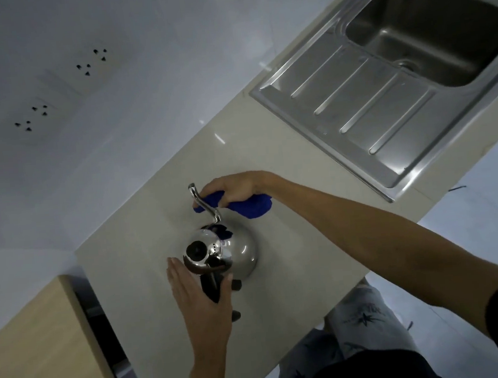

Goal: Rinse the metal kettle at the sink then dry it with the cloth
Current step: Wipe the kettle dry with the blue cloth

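The shiny metal kettle stands upright on the beige counter, with its black lid knob on top and its curved spout pointing away from me. My right hand grips a blue cloth bunched against the spout. My left hand lies flat with straight fingers beside the kettle's black handle, which sits between thumb and palm. The steel sink is at the upper right, apart from the kettle.
The sink's ribbed drainboard lies between its basin and the kettle. A wooden cabinet top sits lower left, past a dark gap. Wall sockets are on the white wall behind. The counter's front edge runs close by my legs.
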Available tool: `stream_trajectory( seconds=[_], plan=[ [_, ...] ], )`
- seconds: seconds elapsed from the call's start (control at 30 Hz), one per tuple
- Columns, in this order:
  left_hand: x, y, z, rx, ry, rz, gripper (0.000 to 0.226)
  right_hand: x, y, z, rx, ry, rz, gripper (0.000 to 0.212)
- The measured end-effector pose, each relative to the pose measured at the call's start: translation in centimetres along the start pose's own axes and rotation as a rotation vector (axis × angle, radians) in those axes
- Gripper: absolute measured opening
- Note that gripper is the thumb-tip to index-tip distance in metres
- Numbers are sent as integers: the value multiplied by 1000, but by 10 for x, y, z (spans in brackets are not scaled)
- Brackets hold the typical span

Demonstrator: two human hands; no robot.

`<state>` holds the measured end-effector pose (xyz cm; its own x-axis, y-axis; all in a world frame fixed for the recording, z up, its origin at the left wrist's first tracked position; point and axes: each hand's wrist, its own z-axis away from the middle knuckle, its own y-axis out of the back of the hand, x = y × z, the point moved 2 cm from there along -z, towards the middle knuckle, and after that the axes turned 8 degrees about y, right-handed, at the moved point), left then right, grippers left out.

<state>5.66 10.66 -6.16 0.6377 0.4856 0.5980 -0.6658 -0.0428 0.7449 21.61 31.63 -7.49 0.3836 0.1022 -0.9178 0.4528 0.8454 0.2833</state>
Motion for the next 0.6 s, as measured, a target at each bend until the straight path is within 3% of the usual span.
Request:
stream_trajectory(
  seconds=[0.2,0.33,0.6],
  plan=[
    [-8,8,-14,20,-21,16,112,25,0,46,154,-9,33,43],
    [-10,16,-29,25,26,30,119,58,-14,89,349,-26,21,37],
    [20,17,-67,61,-61,2,96,75,-83,151,661,43,-52,50]
  ],
)
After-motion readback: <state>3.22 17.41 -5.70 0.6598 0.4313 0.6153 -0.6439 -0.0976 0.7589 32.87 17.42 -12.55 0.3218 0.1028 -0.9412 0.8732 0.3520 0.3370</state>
